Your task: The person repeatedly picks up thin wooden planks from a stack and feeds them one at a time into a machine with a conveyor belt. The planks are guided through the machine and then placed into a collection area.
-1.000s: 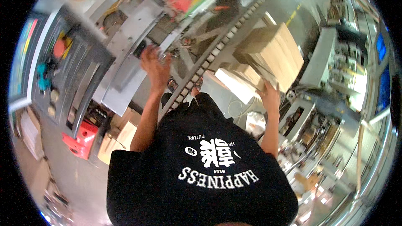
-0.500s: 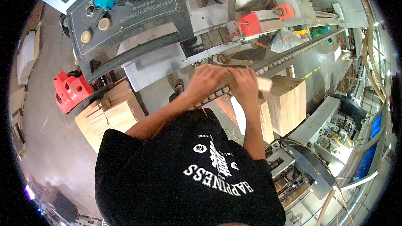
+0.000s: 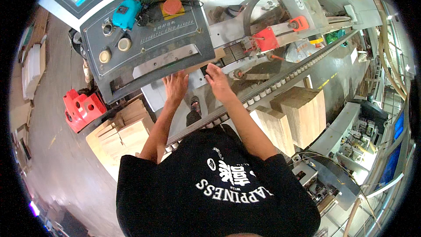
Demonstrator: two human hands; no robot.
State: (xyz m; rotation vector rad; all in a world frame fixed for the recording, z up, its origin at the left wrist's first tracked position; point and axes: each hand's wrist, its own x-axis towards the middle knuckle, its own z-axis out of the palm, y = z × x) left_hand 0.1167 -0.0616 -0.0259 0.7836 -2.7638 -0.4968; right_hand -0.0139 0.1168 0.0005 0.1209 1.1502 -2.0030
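Note:
A narrow tan wooden board (image 3: 202,62) lies on the machine's bed, partly hidden under the overhanging control panel (image 3: 149,30). My left hand (image 3: 176,87) rests palm down at the panel's near edge, over the light grey infeed plate (image 3: 153,96). Its fingers are stretched forward and slightly apart, close to the board's left end. To the right, my right hand (image 3: 219,82) reaches to the board's near side with thumb and fingers apart. Neither hand is wrapped round anything. Whether the fingertips touch the board I cannot tell.
A roller rail (image 3: 258,98) runs diagonally between me and the machine. Stacked boards (image 3: 302,114) stand at right, more wooden pieces (image 3: 127,136) at lower left beside a red plastic object (image 3: 83,109). A teal device (image 3: 127,14) and a red button (image 3: 172,5) sit on the panel.
Both hands have moved forward and left from above the roller rail, where they held a small board. They have drawn apart and opened. A board now lies on the bed by the panel.

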